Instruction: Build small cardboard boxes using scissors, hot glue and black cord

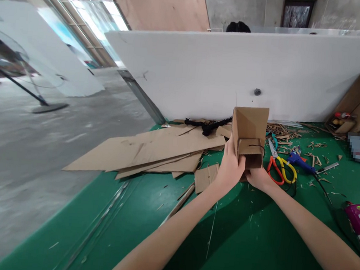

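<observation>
A small cardboard box structure (251,120) with a tall back panel and an open lower compartment is held up above the green table. My left hand (231,167) grips its left side, fingers closed round the edge with the thumb at the front. Under the box, my right hand (257,177) supports the bottom; its fingers are partly hidden behind the cardboard. A thin dark cord or wire loops at the box's right side. Close by on the right lie scissors (279,169) with one red and one yellow handle.
Stacked cardboard sheets (147,149) cover the table's left back, with a black cloth-like bundle (208,127) behind. A blue glue gun (302,161), a blade (327,168), scraps (282,133) and a magenta tool (359,222) lie right. A white partition (201,74) borders the back.
</observation>
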### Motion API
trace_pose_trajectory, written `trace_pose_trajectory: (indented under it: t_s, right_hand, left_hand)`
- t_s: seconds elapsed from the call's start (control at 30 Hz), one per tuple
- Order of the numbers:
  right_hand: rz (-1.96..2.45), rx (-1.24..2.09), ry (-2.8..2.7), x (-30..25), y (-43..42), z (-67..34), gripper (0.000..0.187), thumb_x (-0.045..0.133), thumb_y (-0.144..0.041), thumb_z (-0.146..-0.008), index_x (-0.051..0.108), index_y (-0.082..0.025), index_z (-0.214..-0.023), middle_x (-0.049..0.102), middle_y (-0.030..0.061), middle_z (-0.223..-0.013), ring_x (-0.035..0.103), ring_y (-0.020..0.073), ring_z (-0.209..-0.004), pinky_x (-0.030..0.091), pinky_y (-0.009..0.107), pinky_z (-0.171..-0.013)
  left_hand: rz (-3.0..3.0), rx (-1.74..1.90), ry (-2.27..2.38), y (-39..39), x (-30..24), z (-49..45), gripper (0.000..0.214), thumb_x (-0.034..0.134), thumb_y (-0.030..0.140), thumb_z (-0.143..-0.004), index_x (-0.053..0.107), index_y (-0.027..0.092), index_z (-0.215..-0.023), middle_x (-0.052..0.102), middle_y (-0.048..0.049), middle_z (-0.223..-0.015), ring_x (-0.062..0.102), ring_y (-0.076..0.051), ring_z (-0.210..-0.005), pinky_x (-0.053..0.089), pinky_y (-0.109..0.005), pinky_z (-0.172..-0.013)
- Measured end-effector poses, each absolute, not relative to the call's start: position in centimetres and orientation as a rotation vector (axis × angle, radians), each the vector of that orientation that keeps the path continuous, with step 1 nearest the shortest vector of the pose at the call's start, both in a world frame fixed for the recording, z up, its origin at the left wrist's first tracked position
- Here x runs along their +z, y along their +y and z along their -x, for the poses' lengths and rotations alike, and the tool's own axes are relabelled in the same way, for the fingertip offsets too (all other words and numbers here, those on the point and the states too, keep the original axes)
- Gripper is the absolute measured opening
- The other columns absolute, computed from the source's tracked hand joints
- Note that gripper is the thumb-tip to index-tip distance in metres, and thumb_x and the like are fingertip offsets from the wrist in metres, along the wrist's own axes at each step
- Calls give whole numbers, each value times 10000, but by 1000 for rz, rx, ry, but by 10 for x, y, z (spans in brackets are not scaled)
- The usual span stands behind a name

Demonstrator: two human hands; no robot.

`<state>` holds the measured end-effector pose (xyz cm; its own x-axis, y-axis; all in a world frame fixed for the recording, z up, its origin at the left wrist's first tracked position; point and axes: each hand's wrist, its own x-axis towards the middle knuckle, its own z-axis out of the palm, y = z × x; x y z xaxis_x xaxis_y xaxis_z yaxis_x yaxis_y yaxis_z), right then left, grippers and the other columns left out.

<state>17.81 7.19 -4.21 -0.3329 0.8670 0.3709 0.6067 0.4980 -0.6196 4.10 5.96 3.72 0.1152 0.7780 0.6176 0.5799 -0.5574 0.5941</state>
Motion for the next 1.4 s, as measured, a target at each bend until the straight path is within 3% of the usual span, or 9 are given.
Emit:
trace_pose_trajectory:
  t_s: [0.23,0.4,0.5,0.7,0.83,1.17,1.3,1.4]
  right_hand:
    - [1137,517,-2076,-33,68,-179,517,527,-77,-821,558,-156,-1331,610,176,-1329,526,289,-1297,390,470,-1114]
    - [1161,552,-2076,-31,68,-181,382,499,-161,-908,587,-166,-1280,616,167,-1327,545,264,-1270,415,443,-1087]
    - [1225,568,-2041,-33,68,-181,310,463,-168,-934,625,-151,-1197,648,173,-1257,571,277,-1220,427,469,-1057]
    - [1284,596,-1992,-32,66,-179,250,486,-157,-918,651,-154,-1105,684,145,-1142,609,266,-1125,443,444,-1026]
    - [1324,614,-1972,-27,62,-178,234,524,-184,-898,651,-171,-1094,692,130,-1101,622,265,-1074,470,430,-987]
    - [1358,627,-1905,-35,66,-180,273,498,-202,-905,634,-142,-1134,666,171,-1183,602,287,-1162,435,464,-1039]
    - [1343,659,-1897,-39,68,-180,228,473,-184,-907,661,-163,-1033,704,130,-1034,655,261,-1032,499,427,-954]
    - [1320,691,-1898,-39,69,-181,215,461,-178,-910,670,-186,-958,708,92,-894,676,238,-905,537,389,-869]
  left_hand:
    - [-2082,1213,1388,46,31,-32,898,660,351,-835,152,191,-1558,352,-225,-1534,360,-384,-1435,413,-564,-1097]
    - [-2240,786,1097,43,29,-1,1212,793,490,-710,8,198,-1586,275,-223,-1591,291,-408,-1471,347,-562,-1158]
    - [-2219,541,1051,60,27,16,1287,811,548,-670,-34,242,-1591,239,-206,-1618,310,-430,-1460,377,-576,-1135]
    - [-2230,354,948,100,13,23,1345,880,549,-538,100,248,-1591,204,-166,-1642,244,-405,-1494,317,-559,-1179]
    - [-2243,371,980,103,6,22,1272,869,532,-559,164,253,-1581,216,-141,-1645,228,-399,-1499,298,-558,-1187]
    - [-2239,468,915,92,20,17,1244,832,438,-637,65,237,-1596,240,-150,-1639,293,-375,-1482,304,-550,-1188]
    - [-2264,488,904,89,24,16,1248,832,439,-637,63,220,-1596,252,-157,-1634,296,-366,-1483,291,-539,-1197]
    - [-2292,472,963,87,25,17,1300,835,469,-626,12,205,-1597,332,-192,-1592,375,-384,-1438,357,-545,-1145]
